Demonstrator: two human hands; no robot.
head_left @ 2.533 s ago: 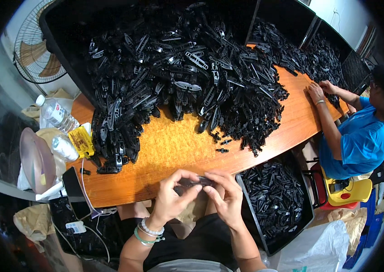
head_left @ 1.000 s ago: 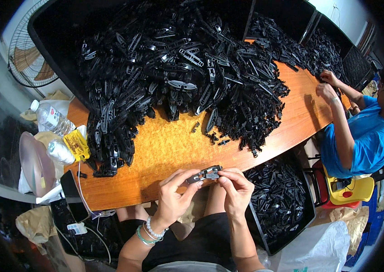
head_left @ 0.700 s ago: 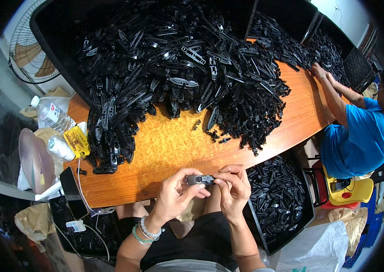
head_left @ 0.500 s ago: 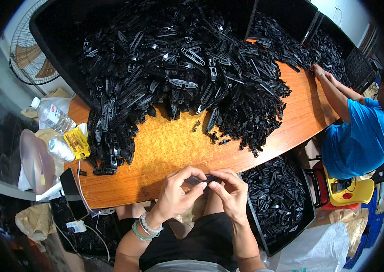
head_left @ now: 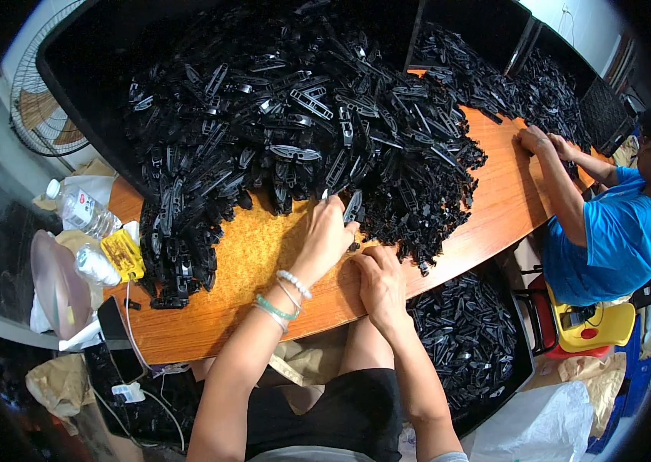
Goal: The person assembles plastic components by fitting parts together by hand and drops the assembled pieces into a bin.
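My left hand reaches over the table to the edge of the pile, its thumb and fingers closing around a long black plastic part. Bracelets circle that wrist. Close to the table's front edge, my right hand has its fingers curled down to the wood; whatever they pinch, if anything, is hidden. Just beyond its fingertips lies a small dark piece. A large heap of long black plastic parts spreads across the back, with small black clips heaped at its right.
A black bin of parts stands below the table on the right. At left are a plastic bottle, a yellow object, a phone and a fan. Far right, another person handles parts at the same table.
Both hands had held a dark part together over my lap. Now they are apart: my left hand has gone forward to the pile, my right onto the table edge. That part no longer shows.
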